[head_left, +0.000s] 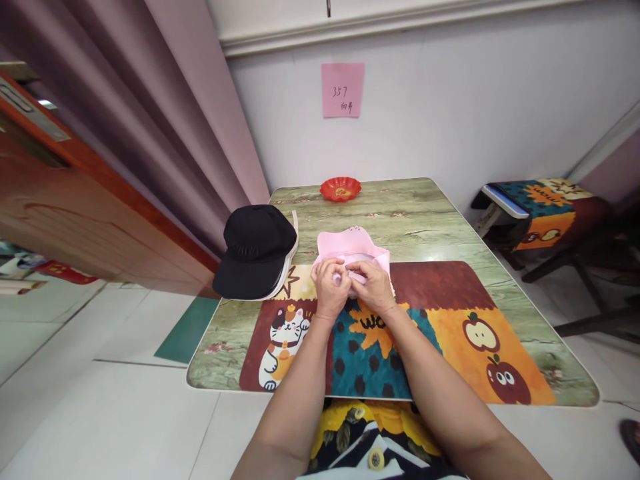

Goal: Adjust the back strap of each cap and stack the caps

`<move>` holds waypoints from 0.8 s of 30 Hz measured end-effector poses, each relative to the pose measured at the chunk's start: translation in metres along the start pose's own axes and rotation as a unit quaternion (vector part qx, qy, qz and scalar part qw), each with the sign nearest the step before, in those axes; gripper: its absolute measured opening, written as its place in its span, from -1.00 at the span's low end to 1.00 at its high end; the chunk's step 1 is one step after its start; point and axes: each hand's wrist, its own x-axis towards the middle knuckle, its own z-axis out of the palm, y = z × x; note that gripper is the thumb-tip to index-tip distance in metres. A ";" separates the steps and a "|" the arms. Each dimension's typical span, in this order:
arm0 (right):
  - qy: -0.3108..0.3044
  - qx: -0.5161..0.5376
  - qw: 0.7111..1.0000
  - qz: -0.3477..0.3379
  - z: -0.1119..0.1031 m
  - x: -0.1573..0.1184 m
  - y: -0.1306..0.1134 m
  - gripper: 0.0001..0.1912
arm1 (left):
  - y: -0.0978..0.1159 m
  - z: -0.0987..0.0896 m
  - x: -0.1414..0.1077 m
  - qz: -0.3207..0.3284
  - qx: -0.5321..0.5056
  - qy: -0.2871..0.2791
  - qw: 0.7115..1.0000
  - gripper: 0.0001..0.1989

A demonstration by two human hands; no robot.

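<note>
A pink cap (350, 243) lies in the middle of the table, on the patterned mat (430, 287). Both hands are at its near edge, close together. My left hand (331, 287) is closed, its fingers curled on a narrow pink strap of the cap. From the other side, my right hand (373, 285) pinches the same strap with thumb and forefinger. The fingers cover part of the strap, so how its ends lie cannot be made out. To the left, a black cap (257, 243) rests on top of something white, brim toward me.
A red scalloped dish (341, 189) stands at the table's far edge, near the wall. A pink paper note (343, 91) is stuck above it. Purple curtain (195, 100) and wooden door (100, 213) border the left. A covered stool (545, 207) is on the right.
</note>
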 end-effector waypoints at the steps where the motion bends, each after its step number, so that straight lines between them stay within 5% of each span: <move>1: 0.001 0.009 1.000 0.003 0.001 0.000 0.000 -0.80 | 0.000 0.000 0.000 -0.003 -0.001 -0.001 1.000 -0.86; 8: 0.032 0.015 0.999 0.015 0.002 -0.001 -0.001 -0.91 | -0.001 -0.001 0.002 -0.010 -0.033 0.013 0.999 -0.86; 24: 0.047 -0.140 0.987 -0.069 -0.005 0.000 0.003 -0.58 | -0.008 -0.001 0.001 -0.031 -0.045 0.087 0.995 -0.94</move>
